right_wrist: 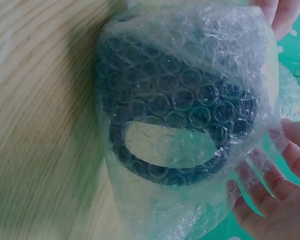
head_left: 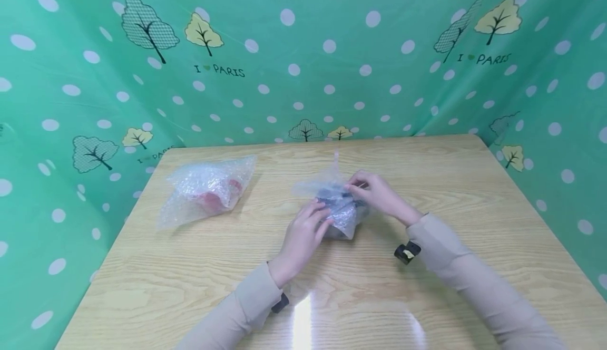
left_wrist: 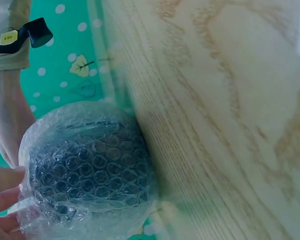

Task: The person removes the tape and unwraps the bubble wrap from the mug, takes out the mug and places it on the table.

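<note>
A dark mug (right_wrist: 180, 105) with a rounded handle (right_wrist: 170, 175) sits inside clear bubble wrap (head_left: 342, 215) near the middle of the table. My left hand (head_left: 303, 234) rests on the near left of this bundle, fingers spread and fairly straight against the plastic. From the far right, my right hand (head_left: 377, 194) pinches a fold of the wrap between thumb and fingertips. In the right wrist view, the plastic film bunches at the fingers (right_wrist: 277, 182) of that hand. A loose flap of wrap stands up at the back of the bundle.
Another bubble-wrapped bundle (head_left: 208, 189), with red showing through, lies at the back left of the wooden table (head_left: 189, 265). A green dotted curtain (head_left: 303, 60) hangs behind the table and along both sides. Dark wrist cameras (head_left: 407, 253) sit on both sleeves.
</note>
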